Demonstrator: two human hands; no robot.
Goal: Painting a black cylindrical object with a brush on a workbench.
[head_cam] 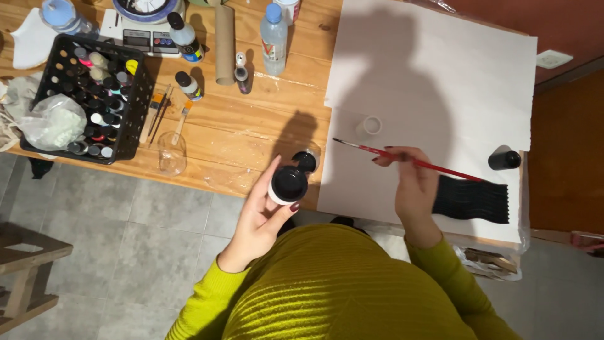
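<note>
The left hand [261, 217] holds a black paint jar [289, 184]; the right hand [412, 182] grips a red brush [415, 162].

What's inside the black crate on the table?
The black crate is packed with small paint bottles standing upright, caps of mixed colours showing. A crumpled plastic bag lies over its near left corner, hiding whatever sits beneath it. Bottle bodies are hidden.

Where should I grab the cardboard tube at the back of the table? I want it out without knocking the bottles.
Grip the cardboard tube at its near end, from above. It lies flat, pointing away, with a water bottle to the right and small paint bottles to the left.
</note>
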